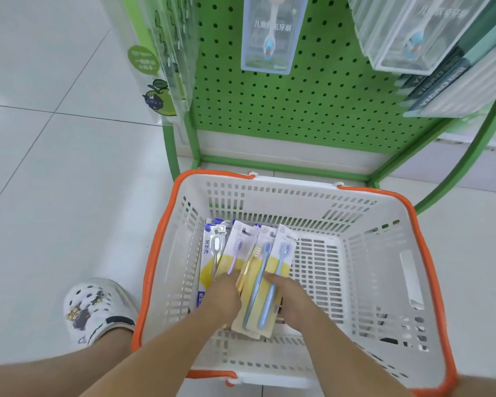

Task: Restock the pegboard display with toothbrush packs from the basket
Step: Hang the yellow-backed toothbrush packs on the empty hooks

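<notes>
A white basket (pixel 384 253) with an orange rim stands on the floor below the green pegboard (pixel 312 104). Several toothbrush packs lie fanned in its left half. Both my hands reach into it. My right hand (pixel 292 305) grips the pack with two blue brushes (pixel 265 285) from its right side. My left hand (pixel 224 296) lies over the purple-brush pack (pixel 236 253) and a gold-brush pack (pixel 251 262); its fingers are hidden from me. A white-and-blue pack (pixel 209 253) lies furthest left. One child's toothbrush pack (pixel 269 32) hangs on the pegboard.
More boxed toothbrushes hang at the upper right (pixel 430 32), with dark and pale packs (pixel 470 78) below them. Clear packs hang on the display's left side (pixel 166 53). My foot in a white clog (pixel 98 308) stands left of the basket on white floor tiles.
</notes>
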